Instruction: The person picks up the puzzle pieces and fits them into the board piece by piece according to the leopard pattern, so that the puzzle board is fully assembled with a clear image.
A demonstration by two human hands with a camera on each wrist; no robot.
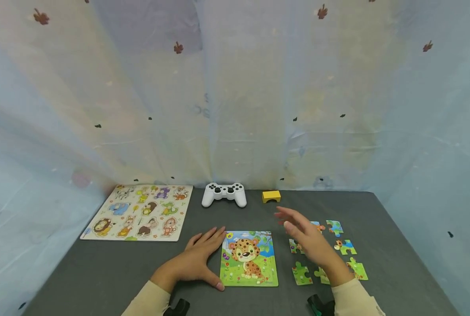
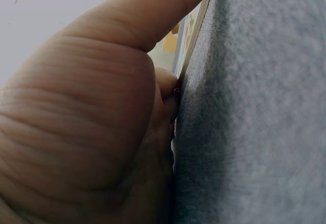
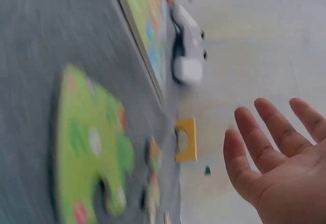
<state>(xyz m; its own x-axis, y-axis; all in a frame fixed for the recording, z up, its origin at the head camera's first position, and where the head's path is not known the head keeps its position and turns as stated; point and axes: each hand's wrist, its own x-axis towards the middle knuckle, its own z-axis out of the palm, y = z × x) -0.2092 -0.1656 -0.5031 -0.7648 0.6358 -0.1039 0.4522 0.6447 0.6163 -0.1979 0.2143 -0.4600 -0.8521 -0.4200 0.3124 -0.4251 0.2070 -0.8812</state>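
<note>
A square leopard board (image 1: 248, 270) lies flat on a dark grey table (image 1: 393, 272), directly before you. Your left hand (image 1: 198, 260) is at its nine o'clock, fingers and thumb spread along that edge; your palm blocks the left wrist view, so whether it presses is hard to tell. Your right hand (image 1: 309, 239) hovers near three o'clock, fingers apart and empty, above loose puzzle pieces (image 1: 301, 275). A white controller (image 1: 224, 193) sits at eleven, a yellow block (image 1: 271, 195) at one. The board looks light and stiff, perhaps slick-faced: grip opposite edges. The pieces' tabs seem fragile; pinch their bodies.
</note>
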